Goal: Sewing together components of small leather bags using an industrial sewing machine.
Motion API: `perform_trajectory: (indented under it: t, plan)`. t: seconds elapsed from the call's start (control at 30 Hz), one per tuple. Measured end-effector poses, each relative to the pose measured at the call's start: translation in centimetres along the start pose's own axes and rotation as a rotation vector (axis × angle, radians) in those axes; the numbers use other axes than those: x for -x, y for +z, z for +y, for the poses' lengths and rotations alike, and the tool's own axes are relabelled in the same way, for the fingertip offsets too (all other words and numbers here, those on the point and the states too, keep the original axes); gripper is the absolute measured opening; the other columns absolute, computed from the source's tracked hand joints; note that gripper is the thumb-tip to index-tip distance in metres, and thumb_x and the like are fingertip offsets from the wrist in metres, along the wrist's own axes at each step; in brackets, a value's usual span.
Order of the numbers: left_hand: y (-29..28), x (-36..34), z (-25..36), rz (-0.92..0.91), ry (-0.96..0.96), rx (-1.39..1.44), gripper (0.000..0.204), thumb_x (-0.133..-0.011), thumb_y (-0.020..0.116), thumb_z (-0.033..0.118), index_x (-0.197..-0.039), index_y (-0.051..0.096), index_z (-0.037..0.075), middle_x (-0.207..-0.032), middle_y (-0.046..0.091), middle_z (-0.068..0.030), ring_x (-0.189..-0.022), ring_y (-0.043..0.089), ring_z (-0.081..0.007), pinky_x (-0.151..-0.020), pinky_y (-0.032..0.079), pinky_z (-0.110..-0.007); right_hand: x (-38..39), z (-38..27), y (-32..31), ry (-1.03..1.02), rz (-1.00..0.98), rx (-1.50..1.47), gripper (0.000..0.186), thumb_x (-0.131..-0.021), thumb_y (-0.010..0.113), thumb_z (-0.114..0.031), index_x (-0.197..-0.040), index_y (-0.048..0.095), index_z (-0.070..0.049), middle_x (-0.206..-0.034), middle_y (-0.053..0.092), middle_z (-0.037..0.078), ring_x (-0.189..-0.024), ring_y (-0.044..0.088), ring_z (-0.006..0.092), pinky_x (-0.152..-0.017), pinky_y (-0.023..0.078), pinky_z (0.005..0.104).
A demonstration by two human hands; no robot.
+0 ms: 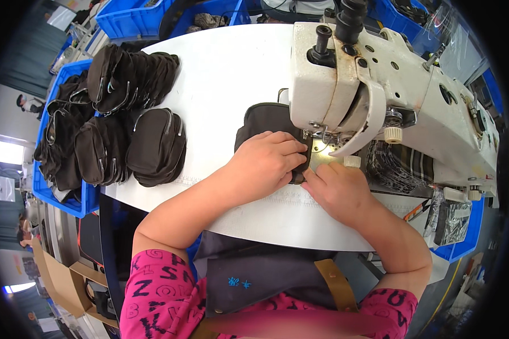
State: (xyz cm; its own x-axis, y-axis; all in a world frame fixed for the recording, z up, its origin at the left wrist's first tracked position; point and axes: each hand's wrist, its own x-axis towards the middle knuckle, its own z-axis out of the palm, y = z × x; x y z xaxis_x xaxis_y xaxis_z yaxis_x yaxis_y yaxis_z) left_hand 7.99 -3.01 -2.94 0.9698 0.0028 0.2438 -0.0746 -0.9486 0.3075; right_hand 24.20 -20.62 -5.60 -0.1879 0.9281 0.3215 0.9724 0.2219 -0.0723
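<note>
A dark zippered bag (265, 117) lies under the head of a white sewing machine (322, 85), beside the lit metal needle plate (324, 148). My left hand (268, 161) rests on the bag, its fingers curled together and gripping it near the presser foot. My right hand (339, 189) is just below the needle plate, thumb and bent fingers closed on the bag's lower right edge. The exact contact at the fingertips is partly hidden.
Piles of dark bags (155, 144) stand at the left, some in a blue crate (68, 203). Striped pieces (396, 166) lie under the machine arm. Another blue bin (458, 248) holds plastic-wrapped items at the right. An open cardboard box (62, 271) is at lower left; blue bins line the back.
</note>
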Motion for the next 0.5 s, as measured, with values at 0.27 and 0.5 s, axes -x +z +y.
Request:
perform_trajectory:
  t: [0.27, 0.5]
  plan:
    - [0.3, -0.6, -0.5, 0.034, -0.038, -0.027, 0.031, -0.079, 0.072, 0.010, -0.109, 0.075, 0.006, -0.122, 0.071, -0.0055, -0.116, 0.063, -0.0244, -0.096, 0.051, -0.038, -0.2, 0.0, 0.3, 0.010, 0.053, 0.030, 0.033, -0.084, 0.080, -0.028, -0.109, 0.074, -0.008, -0.081, 0.057, 0.001, -0.069, 0.062, 0.0175, -0.054, 0.048, 0.0330]
    - [0.6, -1.0, -0.9, 0.045, -0.044, -0.058, 0.030, -0.080, 0.072, 0.012, -0.109, 0.075, 0.006, -0.122, 0.072, -0.0045, -0.114, 0.064, -0.0235, -0.094, 0.050, -0.037, -0.1, 0.2, 0.2, 0.023, 0.031, 0.051, 0.042, -0.081, 0.083, -0.030, -0.116, 0.075, -0.009, -0.084, 0.059, 0.001, -0.076, 0.063, 0.0171, -0.055, 0.050, 0.0320]
